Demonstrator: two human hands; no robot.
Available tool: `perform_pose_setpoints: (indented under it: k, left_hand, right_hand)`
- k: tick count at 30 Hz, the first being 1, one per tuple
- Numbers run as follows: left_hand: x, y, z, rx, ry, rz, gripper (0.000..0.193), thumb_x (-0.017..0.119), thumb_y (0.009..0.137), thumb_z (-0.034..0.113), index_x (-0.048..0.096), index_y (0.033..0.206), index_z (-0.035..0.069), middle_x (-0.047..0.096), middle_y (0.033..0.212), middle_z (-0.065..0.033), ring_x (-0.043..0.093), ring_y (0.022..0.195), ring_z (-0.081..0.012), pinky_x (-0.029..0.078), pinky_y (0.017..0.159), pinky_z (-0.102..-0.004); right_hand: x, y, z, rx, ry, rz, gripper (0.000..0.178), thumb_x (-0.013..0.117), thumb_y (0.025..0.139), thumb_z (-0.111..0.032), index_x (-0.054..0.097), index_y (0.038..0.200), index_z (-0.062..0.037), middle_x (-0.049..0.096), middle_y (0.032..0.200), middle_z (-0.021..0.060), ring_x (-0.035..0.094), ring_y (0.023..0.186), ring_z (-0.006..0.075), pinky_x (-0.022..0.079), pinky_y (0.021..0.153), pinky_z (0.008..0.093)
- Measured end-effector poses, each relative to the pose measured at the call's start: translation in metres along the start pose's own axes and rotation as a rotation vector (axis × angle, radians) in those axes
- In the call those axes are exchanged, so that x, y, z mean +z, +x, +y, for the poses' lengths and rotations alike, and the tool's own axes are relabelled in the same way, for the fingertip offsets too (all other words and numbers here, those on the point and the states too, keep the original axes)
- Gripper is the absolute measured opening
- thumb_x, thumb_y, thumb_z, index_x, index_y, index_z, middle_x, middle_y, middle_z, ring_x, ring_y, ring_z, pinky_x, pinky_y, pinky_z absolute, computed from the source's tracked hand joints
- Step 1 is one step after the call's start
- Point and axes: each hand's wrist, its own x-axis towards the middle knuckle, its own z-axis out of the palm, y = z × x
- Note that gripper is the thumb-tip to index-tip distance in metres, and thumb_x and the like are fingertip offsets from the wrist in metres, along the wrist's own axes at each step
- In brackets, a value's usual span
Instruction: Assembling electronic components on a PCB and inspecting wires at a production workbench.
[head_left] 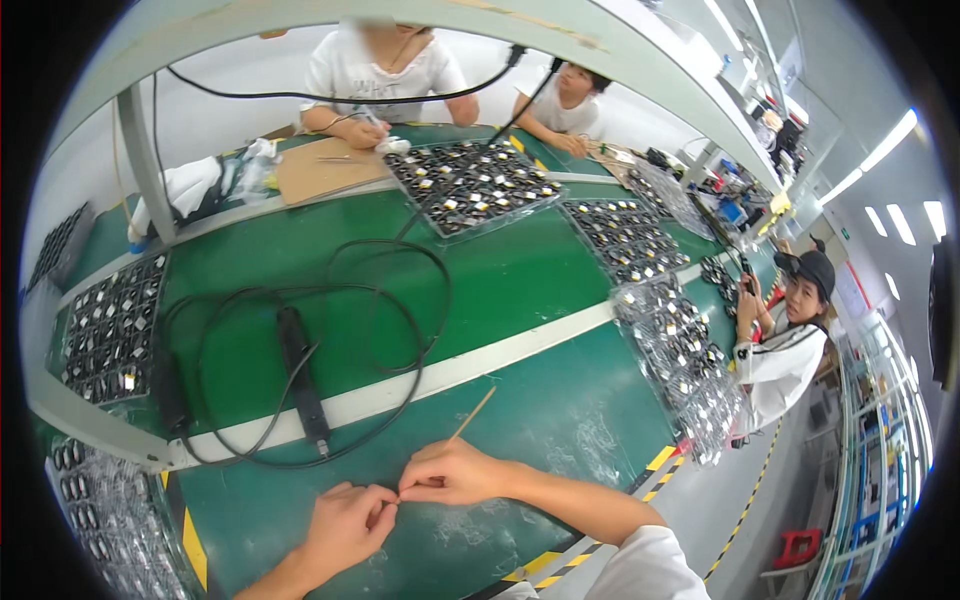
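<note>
Low over the green work table, my left hand (350, 522) and my right hand (457, 474) meet fingertip to fingertip. The left thumb and forefinger are closed in a pinch; whatever lies between them is too small to make out. My right hand is closed as well, its thumb and forefinger pressed together against the left fingertips. A thin wooden stick (472, 412) slants up and away from the right hand's knuckles and seems to be held in its fingers. Beyond the left hand lies a black electric screwdriver (301, 372) with a looped black cable (420, 262).
Clear plastic trays of small black parts stand at the left (112, 330), far middle (470, 185) and right (680, 355). A white strip (520, 352) crosses the green table (560, 440). Overhead runs a pale shelf beam (400, 22). Two people sit opposite; another person stands at the right.
</note>
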Motion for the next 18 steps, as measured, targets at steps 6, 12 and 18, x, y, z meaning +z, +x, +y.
perform_pose_setpoints:
  k: [6, 12, 18]
  left_hand:
    - [-0.0010, 0.0025, -0.0060, 0.047, -0.013, -0.008, 0.011, 0.079, 0.084, 0.007, 0.071, 0.091, 0.011, 0.057, 0.058, 0.0004, 0.056, 0.051, -0.0190, 0.045, 0.059, -0.0330]
    - [-0.0042, 0.0014, -0.0058, -0.008, -0.021, -0.022, 0.011, 0.080, 0.085, 0.008, 0.071, 0.091, 0.010, 0.059, 0.059, -0.0003, 0.056, 0.051, -0.0195, 0.045, 0.059, -0.0332]
    - [-0.0026, 0.0029, -0.0088, 0.012, -0.024, 0.005, 0.011, 0.080, 0.085, 0.008, 0.071, 0.091, 0.010, 0.058, 0.059, -0.0001, 0.056, 0.051, -0.0195, 0.044, 0.059, -0.0329]
  right_hand:
    - [-0.0020, 0.0025, 0.0005, 0.005, -0.004, 0.001, 0.011, 0.077, 0.094, -0.018, 0.073, 0.092, -0.0075, 0.062, 0.071, 0.0072, 0.058, 0.061, 0.0237, 0.045, 0.056, 0.0367]
    - [-0.0049, 0.0058, -0.0018, 0.059, 0.039, -0.028, 0.009, 0.073, 0.097, -0.014, 0.071, 0.097, -0.0054, 0.063, 0.075, 0.0090, 0.058, 0.061, 0.0248, 0.044, 0.057, 0.0360]
    - [-0.0072, 0.0079, -0.0043, 0.093, 0.065, -0.028, 0.008, 0.072, 0.097, -0.012, 0.070, 0.099, -0.0046, 0.066, 0.080, 0.0106, 0.060, 0.063, 0.0255, 0.046, 0.059, 0.0355]
